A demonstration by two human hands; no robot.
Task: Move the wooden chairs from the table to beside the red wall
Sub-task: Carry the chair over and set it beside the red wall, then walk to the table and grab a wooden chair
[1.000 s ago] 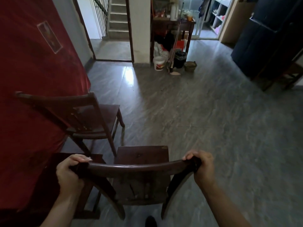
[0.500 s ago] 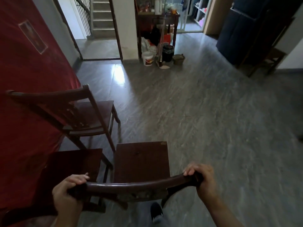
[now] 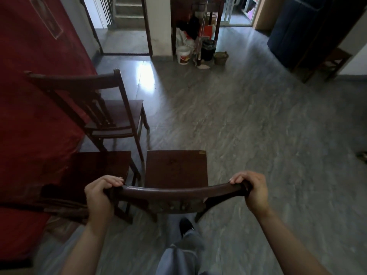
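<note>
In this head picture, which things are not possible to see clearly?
- Held chair: its legs are mostly hidden under its own seat and top rail.
- Chair at the near left: its back is dark and blurred.
- Picture on the red wall: cut by the top edge, content unreadable.
- White bucket: label too small.

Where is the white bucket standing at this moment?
In the head view the white bucket stands on the floor at top centre, below the dark side table, left of the black bin.
</note>
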